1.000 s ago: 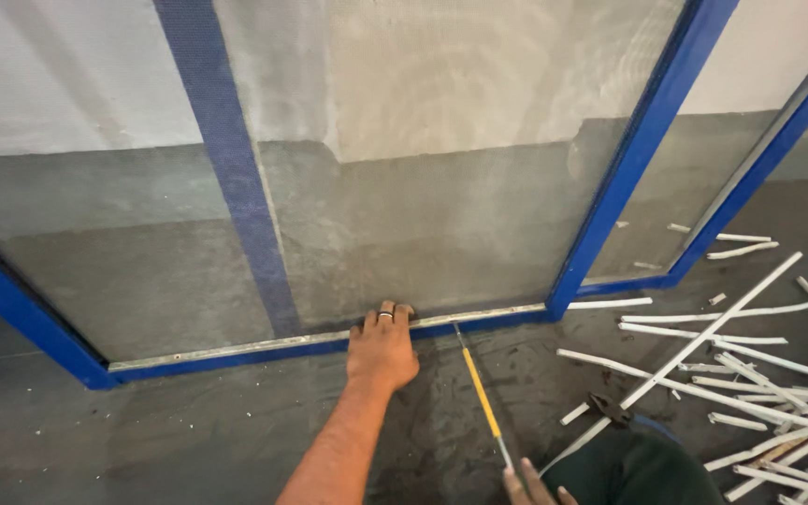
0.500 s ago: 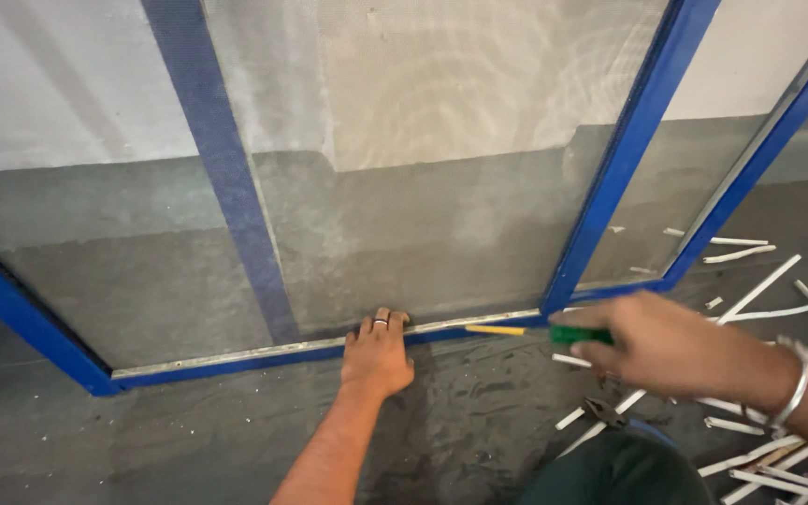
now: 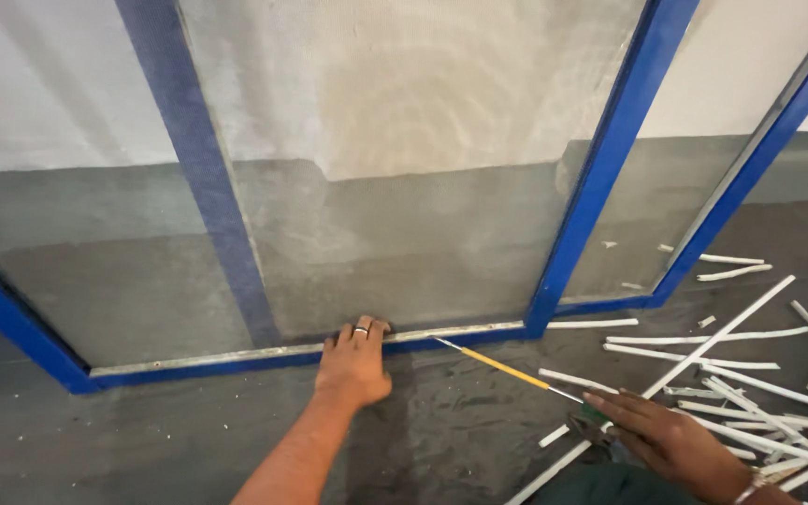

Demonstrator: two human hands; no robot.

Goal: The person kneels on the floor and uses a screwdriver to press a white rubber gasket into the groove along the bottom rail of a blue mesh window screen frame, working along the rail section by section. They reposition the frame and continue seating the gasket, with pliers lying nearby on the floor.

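The left hand [image 3: 354,367] wears a silver ring on one finger; the right hand [image 3: 668,433] has a metal bracelet at its wrist, both forearms bare.

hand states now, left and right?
Left hand: open, fingers pressed on the blue frame's bottom rail.
Right hand: closed on a yellow-shafted screwdriver.

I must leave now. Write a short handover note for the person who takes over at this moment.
Left hand: open, fingers pressed on the silver metal strip along the bottom rail of the blue metal mesh frame.
Right hand: grip shut on the long yellow-shafted screwdriver, tip at the strip by the frame's corner.
Loose white strips lie on the floor to the right.
Strip seated under the left hand; corner end remains.
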